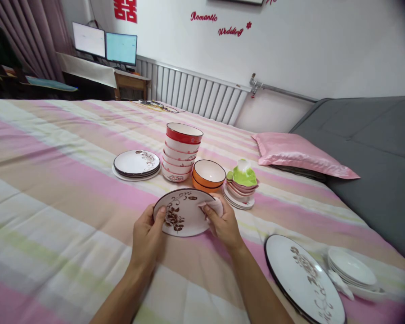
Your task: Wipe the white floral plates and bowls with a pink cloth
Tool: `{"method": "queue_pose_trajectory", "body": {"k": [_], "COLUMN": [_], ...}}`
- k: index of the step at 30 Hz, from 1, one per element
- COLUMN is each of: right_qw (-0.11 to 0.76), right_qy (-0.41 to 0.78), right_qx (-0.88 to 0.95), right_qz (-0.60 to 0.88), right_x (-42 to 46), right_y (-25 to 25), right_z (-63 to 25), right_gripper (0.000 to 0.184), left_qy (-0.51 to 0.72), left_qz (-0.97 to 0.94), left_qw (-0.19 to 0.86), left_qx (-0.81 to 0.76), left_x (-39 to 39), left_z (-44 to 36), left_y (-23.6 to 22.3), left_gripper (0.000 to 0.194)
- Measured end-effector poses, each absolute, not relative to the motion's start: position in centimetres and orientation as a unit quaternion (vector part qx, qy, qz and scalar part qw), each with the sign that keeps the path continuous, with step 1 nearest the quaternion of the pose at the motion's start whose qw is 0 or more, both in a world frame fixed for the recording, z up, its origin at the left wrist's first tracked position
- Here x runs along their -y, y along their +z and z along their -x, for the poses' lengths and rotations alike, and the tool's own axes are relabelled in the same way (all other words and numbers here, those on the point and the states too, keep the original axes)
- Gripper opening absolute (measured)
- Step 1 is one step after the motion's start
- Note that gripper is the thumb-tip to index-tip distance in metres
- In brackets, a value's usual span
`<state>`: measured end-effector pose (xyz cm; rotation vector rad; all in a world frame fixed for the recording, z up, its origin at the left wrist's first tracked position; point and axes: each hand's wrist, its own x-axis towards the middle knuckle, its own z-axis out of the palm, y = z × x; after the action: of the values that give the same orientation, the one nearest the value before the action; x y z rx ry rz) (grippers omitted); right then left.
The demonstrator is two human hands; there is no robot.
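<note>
- Head camera view: a person's left hand [146, 236] grips the left edge of a white oval-looking plate with brown flowers [191, 220], thumb on the face, fingers behind the rim.
- The right hand [228, 227] closes on the opposite edge, its thumb pressing a white cloth or tissue [216, 207] against the plate.
- Held between the two, the plate is tilted, its decorated face toward the wearer, its longer visible axis running from hand to hand; both touch it, neither nearer.
- Just beyond its far rim sit orange bowls [209, 173], with a tall stack of red-and-white bowls [177, 166] beside them.
- Farther left, matching plates [131, 163] lie stacked on the striped bedspread [84, 252].
- A larger flowered plate [299, 274] lies to the right, nearer the right hand.
</note>
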<state>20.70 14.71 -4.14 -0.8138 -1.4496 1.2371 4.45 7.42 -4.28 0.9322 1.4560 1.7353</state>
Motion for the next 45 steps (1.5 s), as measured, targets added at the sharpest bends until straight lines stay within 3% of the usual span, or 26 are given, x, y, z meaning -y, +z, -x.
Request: {"method": "queue_pose_trajectory", "body": {"k": [4,9,14,18,22,30,45], "right_qw": [0.52,0.485,0.398,0.362,0.375,0.39,0.4], "right_qy": [0.441,0.219,0.089,0.077,0.057,0.061,0.284], "right_qx": [0.641,0.763,0.854,0.881,0.879,0.873,0.786], "right_qz": [0.353,0.367,0.322,0.293,0.288,0.286,0.376], "right_x": [-13.6,-11.8,-10.9,-10.9,-10.7,-11.1,-14.9], "right_y": [-1.6,1.7,1.8,1.3,1.5,1.2,-1.6], "right_z": [-21.6,-23.2,-23.0,-22.4,-22.0,-22.0,-24.1], "right_gripper": [0.029,0.018,0.038,0.042,0.03,0.024,0.027], "left_qy": [0.643,0.595,0.568,0.555,0.566,0.573,0.638], "left_qz": [-0.423,-0.504,-0.566,-0.623,-0.642,-0.614,-0.439], "left_qw": [0.307,0.223,0.146,0.108,0.104,0.134,0.261], "left_qx": [-0.56,-0.584,-0.579,-0.54,-0.506,-0.526,-0.576], "left_x": [-7.4,-7.3,-7.0,-6.7,-6.8,-6.9,-7.7], "left_z": [-4.4,-4.5,-4.7,-4.9,-4.9,-5.0,-4.3], "left_y": [-4.4,-4.5,-4.4,-4.3,-4.4,-4.7,-4.7], "left_gripper": [0.033,0.033,0.036,0.032,0.028,0.021,0.029]}}
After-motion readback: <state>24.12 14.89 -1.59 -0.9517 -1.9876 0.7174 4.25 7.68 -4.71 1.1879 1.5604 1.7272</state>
